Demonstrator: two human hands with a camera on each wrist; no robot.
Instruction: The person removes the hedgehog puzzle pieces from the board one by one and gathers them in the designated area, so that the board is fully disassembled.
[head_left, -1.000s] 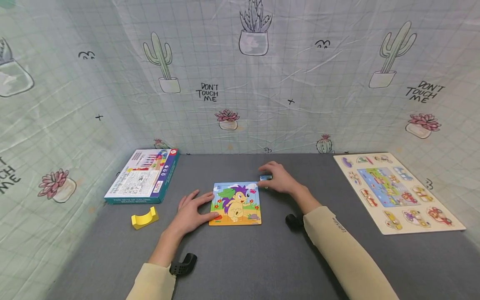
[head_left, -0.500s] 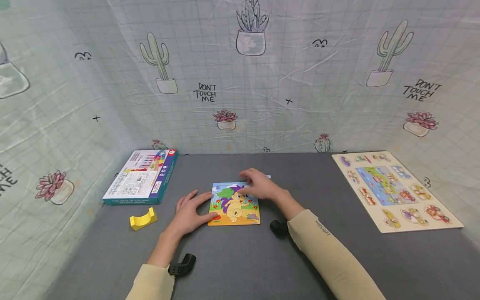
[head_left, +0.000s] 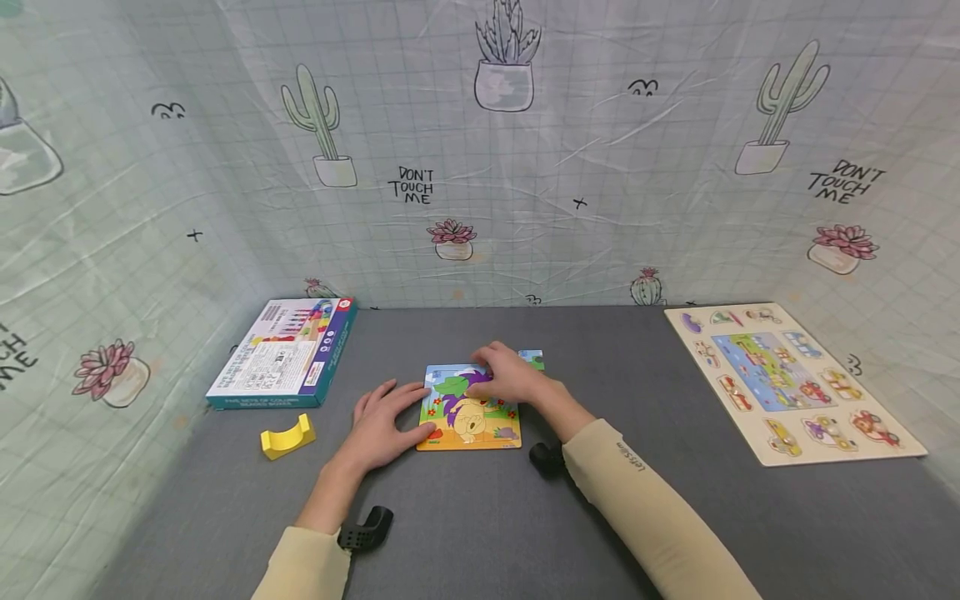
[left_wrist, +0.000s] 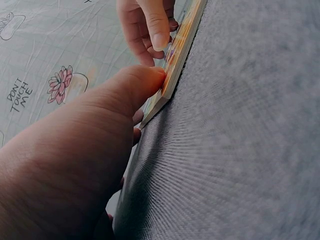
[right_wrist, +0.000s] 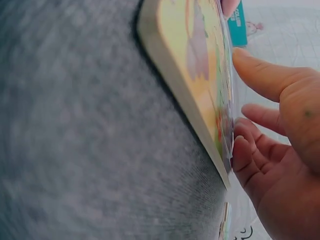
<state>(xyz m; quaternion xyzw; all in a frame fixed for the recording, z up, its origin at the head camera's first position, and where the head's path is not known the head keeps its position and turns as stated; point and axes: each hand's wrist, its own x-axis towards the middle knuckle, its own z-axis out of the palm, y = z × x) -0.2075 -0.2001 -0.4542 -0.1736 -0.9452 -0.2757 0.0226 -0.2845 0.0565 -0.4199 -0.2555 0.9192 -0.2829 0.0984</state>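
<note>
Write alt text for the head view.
Both hands work a small hedgehog puzzle on a grey table: the left hand steadies its left edge, the right hand rests on top. A box lies left, a vehicle puzzle right.

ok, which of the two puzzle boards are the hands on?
The small hedgehog board at centre; both hands touch it. The big vehicle board lies untouched at right.

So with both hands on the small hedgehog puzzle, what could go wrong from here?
1. The right hand covers the upper part of the square hedgehog picture puzzle board, so the person may not see what its fingers are doing there.
2. The left hand only presses the board's left edge; a sideways push could slide the board on the grey felt table.
3. The loose small puzzle piece lies close behind the right hand and could be knocked.
</note>
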